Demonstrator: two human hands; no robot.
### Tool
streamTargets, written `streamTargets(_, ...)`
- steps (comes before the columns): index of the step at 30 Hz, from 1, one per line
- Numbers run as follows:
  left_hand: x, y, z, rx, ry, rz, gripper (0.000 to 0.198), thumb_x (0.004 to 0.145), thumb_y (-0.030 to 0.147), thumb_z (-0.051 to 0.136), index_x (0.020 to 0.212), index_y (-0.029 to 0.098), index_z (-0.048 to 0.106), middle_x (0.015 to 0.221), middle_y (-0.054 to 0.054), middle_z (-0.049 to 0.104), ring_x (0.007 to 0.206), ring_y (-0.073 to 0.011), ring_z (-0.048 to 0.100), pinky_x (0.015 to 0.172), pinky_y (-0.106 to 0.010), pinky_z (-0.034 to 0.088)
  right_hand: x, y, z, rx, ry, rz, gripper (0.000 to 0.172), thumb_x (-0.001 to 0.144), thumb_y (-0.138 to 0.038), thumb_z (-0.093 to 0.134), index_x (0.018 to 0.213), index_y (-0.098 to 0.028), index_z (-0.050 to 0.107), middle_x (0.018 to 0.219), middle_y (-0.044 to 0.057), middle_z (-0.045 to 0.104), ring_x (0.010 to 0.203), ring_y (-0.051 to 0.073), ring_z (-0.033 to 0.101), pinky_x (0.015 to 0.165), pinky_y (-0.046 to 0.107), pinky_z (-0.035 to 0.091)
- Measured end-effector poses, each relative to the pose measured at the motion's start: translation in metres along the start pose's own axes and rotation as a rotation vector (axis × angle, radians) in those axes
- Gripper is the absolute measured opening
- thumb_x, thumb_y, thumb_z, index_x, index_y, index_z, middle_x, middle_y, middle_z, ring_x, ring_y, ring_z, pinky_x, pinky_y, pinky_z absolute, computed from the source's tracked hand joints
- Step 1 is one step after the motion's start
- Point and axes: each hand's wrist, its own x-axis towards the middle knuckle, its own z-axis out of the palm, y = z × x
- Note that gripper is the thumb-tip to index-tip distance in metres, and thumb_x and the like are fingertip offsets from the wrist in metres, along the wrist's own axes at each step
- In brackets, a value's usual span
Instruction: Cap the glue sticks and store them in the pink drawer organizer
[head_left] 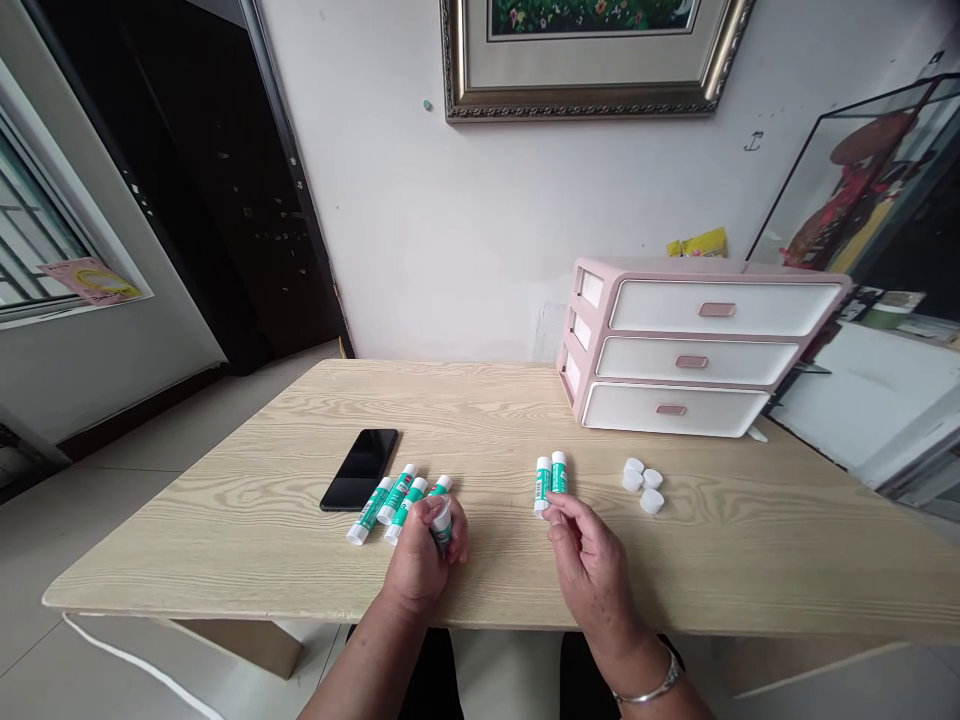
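Observation:
My left hand (424,555) is closed around a white-and-green glue stick (442,527), which is partly hidden by my fingers. Just beyond that hand, several capless glue sticks (397,497) with green labels lie close together on the pale wood-grain table (480,425). My right hand (589,565) is curled, its fingertips against the near end of a pair of green-labelled glue sticks (550,482). I cannot tell whether it grips them. To the right of the pair sit several loose white caps (643,485).
A black smartphone (360,470) lies face up left of the glue sticks. A pink-and-white three-drawer unit (694,350) stands at the table's back right corner. The table's far side meets a wall, and its front edge runs just beyond my wrists.

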Motion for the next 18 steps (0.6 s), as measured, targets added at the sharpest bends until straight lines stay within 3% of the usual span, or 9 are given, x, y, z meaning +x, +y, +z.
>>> streamTargets(8, 0.003, -0.001, 0.0, 0.023, 0.067, 0.056, 0.051, 0.088, 0.055, 0.052, 0.052, 0.02, 0.05, 0.045, 0.003, 0.043, 0.039, -0.009, 0.037, 0.042, -0.023, 0.036, 0.002, -0.007, 0.0, 0.021, -0.005, 0.011, 0.021, 0.1, -0.031, 0.052, 0.113, -0.024, 0.068, 0.101, 0.008, 0.077, 0.087, 0.021, 0.073, 0.074, 0.031, 0.059)
streamTargets(11, 0.002, -0.001, 0.004, 0.113, 0.073, 0.051, 0.052, 0.092, 0.062, 0.049, 0.064, 0.019, 0.057, 0.052, 0.001, 0.049, 0.044, -0.0101, 0.042, 0.045, -0.023, 0.036, 0.003, -0.012, 0.0, 0.031, 0.0, 0.001, 0.021, 0.1, -0.031, 0.052, 0.112, -0.023, 0.068, 0.101, 0.009, 0.077, 0.088, 0.021, 0.073, 0.074, 0.03, 0.059)
streamTargets(14, 0.001, -0.003, 0.007, 0.195, 0.061, 0.004, 0.041, 0.093, 0.056, 0.051, 0.088, 0.018, 0.064, 0.067, 0.0, 0.058, 0.054, -0.0111, 0.05, 0.053, -0.023, 0.041, 0.003, -0.015, -0.001, 0.041, -0.001, -0.009, 0.02, 0.099, -0.03, 0.053, 0.111, -0.023, 0.068, 0.102, 0.009, 0.077, 0.09, 0.021, 0.073, 0.078, 0.03, 0.058)
streamTargets(18, 0.005, -0.007, 0.008, 0.372, 0.006, -0.078, 0.022, 0.089, 0.038, 0.056, 0.099, 0.02, 0.065, 0.078, 0.0, 0.064, 0.063, -0.0135, 0.056, 0.061, -0.025, 0.046, 0.002, -0.016, -0.002, 0.07, 0.019, 0.0, 0.021, 0.099, -0.028, 0.052, 0.111, -0.022, 0.067, 0.101, 0.009, 0.077, 0.089, 0.02, 0.073, 0.077, 0.029, 0.059)
